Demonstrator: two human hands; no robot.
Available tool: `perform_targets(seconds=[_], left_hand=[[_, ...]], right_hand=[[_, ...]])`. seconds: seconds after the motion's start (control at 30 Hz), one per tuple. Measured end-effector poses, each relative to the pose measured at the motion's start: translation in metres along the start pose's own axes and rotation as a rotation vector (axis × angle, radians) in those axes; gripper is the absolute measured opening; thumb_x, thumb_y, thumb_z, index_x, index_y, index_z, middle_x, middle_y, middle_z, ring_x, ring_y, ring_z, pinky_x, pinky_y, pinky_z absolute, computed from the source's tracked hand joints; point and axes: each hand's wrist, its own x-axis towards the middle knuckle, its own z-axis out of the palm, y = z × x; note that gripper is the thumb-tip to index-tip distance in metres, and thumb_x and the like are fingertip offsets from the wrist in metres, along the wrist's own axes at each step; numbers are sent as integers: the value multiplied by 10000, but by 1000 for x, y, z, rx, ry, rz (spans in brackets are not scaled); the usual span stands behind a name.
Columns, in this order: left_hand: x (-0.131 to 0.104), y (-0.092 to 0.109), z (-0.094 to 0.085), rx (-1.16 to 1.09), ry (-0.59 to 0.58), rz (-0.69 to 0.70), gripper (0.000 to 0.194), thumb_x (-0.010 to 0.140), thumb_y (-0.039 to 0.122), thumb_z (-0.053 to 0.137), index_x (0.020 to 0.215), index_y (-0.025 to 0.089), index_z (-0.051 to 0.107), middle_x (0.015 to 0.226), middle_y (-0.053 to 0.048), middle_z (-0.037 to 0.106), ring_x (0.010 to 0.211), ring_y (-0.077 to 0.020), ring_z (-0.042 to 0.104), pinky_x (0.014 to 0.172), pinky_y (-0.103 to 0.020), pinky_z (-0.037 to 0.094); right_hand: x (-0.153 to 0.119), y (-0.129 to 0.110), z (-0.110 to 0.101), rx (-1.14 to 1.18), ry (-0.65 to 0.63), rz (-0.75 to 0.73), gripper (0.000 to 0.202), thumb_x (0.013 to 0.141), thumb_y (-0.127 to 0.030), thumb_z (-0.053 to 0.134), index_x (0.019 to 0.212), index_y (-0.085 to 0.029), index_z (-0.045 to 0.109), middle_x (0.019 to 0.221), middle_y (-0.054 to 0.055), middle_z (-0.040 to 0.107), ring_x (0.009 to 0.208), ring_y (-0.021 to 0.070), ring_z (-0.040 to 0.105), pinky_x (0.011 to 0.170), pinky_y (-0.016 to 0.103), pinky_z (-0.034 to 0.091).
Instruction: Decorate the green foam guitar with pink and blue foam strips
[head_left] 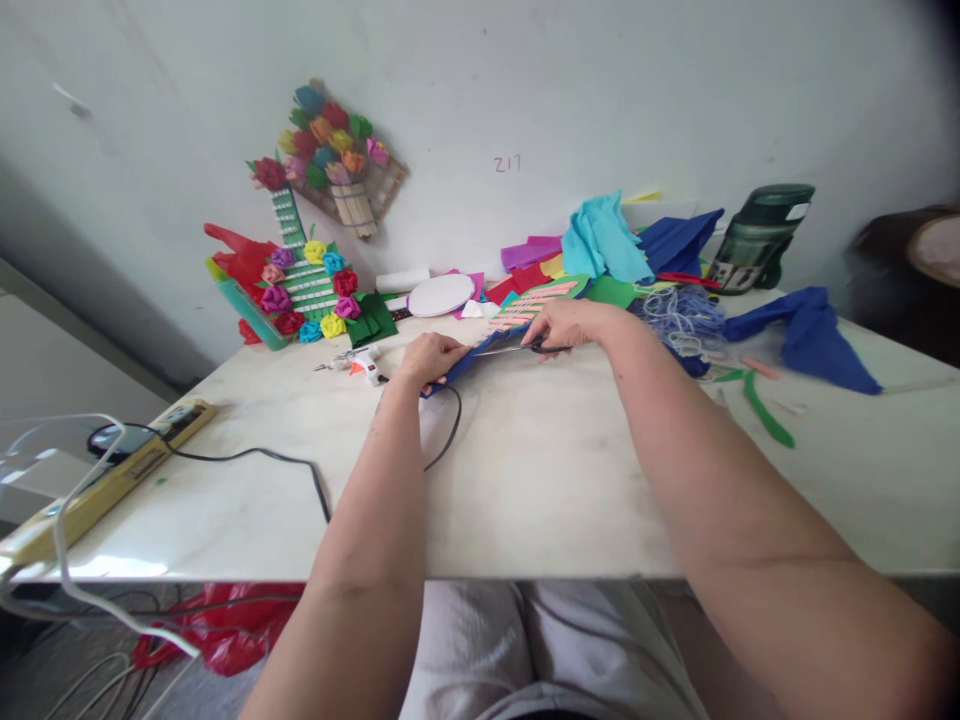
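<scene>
Several small hazards crowd one cut

The left hand [430, 358] pinches the lower end of the striped craft piece [527, 308], which slants across the middle of the worktop [540, 480] with its blue edge [466, 368] toward the person. The right hand [559, 325] grips the scissors [550, 347] by their dark handles, blades pointing at the left fingers. That line is the chief worry, I judge: a slip or a hard squeeze could carry the tip into a fingertip. If the sheet buckles for want of tension, the cut may wander into the pink strips. Whether the blades are parted is too small to tell.

The glue gun [367, 367] lies just beside the left hand, and its black cord [454, 430] loops close by the blue edge; a tug there could drag the gun, and a hot nozzle might burn skin.
</scene>
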Motion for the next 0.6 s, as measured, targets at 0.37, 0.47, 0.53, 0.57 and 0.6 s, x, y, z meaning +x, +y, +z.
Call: perform_targets(seconds=[0.37,0.47,0.53,0.57,0.6], left_hand=[[2,-3,1,3,-4,28,463,768,567,447,970,231,693,530,-2,572,386,-125,523,371,-202,367],[2,-2,1,18,1,27,455,770,559,446,966,232,695,527,-2,570,384,-126,523,373,-204,367],[1,-1,0,24,0,20,454,771,556,449,974,233,694,554,-3,586,389,-121,524,381,-205,371],[0,0,0,27,-3,18,452,771,553,450,979,234,693,568,-3,594,393,-118,525,387,-205,374],[0,1,0,29,-2,19,450,773,549,451,983,233,693,580,-3,600,398,-116,526,393,-205,377]], right_hand=[[2,-11,2,-230,128,63,380,660,-265,639,1028,-339,694,903,-50,716,751,135,613,579,197,410],[-2,-18,2,-264,126,89,381,663,-268,643,1034,-338,693,960,-43,708,789,156,614,584,212,410],[-5,-24,2,-279,137,90,391,653,-259,654,1034,-331,694,990,-36,701,827,174,613,597,223,414],[-7,-26,2,-286,146,89,395,647,-250,657,1032,-331,695,1002,-35,698,848,181,611,605,226,417],[-8,-28,2,-291,155,86,398,644,-241,658,1030,-333,696,1011,-35,696,867,186,608,614,227,420]])
